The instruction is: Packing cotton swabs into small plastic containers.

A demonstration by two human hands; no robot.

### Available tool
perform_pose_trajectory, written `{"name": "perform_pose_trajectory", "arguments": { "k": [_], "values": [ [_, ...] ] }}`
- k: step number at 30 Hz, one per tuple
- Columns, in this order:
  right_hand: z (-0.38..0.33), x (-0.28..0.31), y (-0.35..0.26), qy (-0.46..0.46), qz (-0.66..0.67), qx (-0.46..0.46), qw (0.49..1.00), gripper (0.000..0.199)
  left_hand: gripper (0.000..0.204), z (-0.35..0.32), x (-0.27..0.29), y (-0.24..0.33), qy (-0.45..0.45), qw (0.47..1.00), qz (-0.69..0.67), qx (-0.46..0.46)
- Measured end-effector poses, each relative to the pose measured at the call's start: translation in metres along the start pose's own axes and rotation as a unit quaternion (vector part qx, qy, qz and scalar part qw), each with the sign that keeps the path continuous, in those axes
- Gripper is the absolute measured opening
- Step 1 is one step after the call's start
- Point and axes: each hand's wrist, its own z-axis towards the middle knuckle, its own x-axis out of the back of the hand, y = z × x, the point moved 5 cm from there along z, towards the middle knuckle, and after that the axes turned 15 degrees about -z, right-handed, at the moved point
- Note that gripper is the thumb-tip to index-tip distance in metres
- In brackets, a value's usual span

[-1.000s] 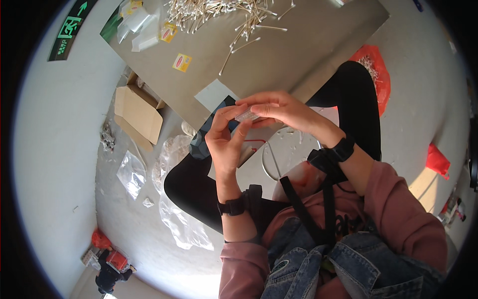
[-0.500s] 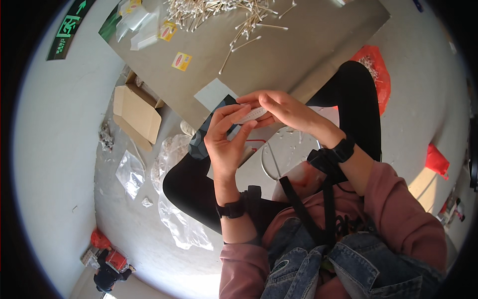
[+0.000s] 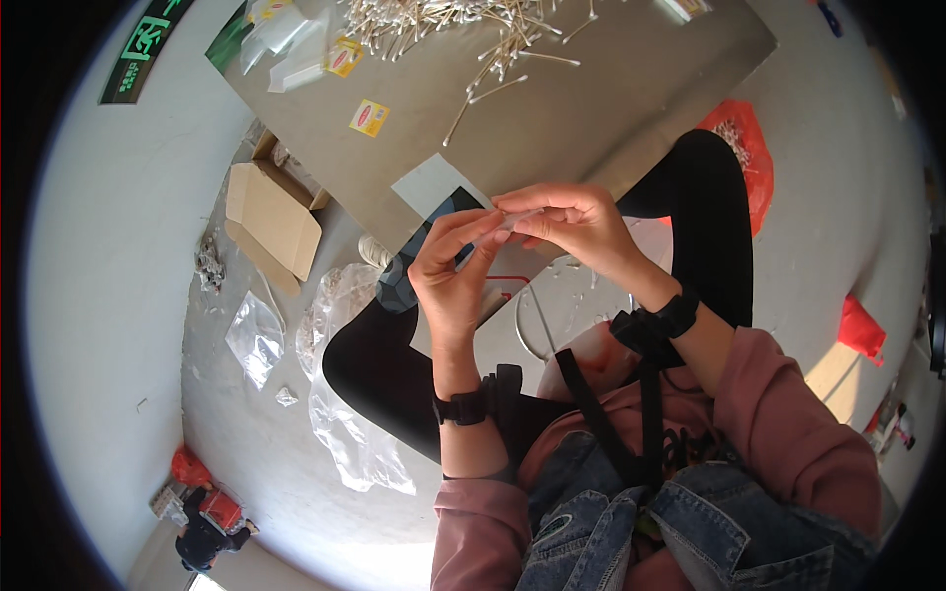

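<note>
My left hand and my right hand meet just off the table's near edge. Between their fingertips is a small whitish packet, seen nearly edge-on; it looks like cotton swabs in clear film, though fingers cover most of it. Both hands pinch it, thumbs below and fingers above. Beyond them, a loose heap of cotton swabs lies on the grey table, with several stray ones toward me. Two yellow cards and clear plastic bags lie left of the heap. A pale sheet rests at the near edge.
An opened cardboard box stands on the floor at left, near clear plastic bags. A red bag of swabs sits beyond my right knee. Another person is far off at lower left. A round stool shows beneath my arms.
My right hand has turned, its thumb now pressing the packet from below. The packet has tipped from showing its flat face to nearly edge-on. My left hand keeps its grip.
</note>
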Motion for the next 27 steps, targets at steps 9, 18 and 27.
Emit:
{"name": "perform_pose_trajectory", "arguments": {
  "k": [9,18,27],
  "values": [
    [0.006,-0.001,-0.010,0.051,-0.043,0.099,0.993,0.020,0.014,-0.001,-0.003,0.002,0.078,0.995,0.025,-0.050],
    [0.006,0.001,-0.017,0.048,-0.125,0.070,0.988,0.014,0.012,-0.011,0.004,0.008,0.110,0.989,0.069,-0.066],
    [-0.006,-0.001,-0.044,0.109,-0.290,0.253,0.917,0.006,0.011,-0.018,-0.007,0.018,0.111,0.972,0.159,-0.131]
  ]
}}
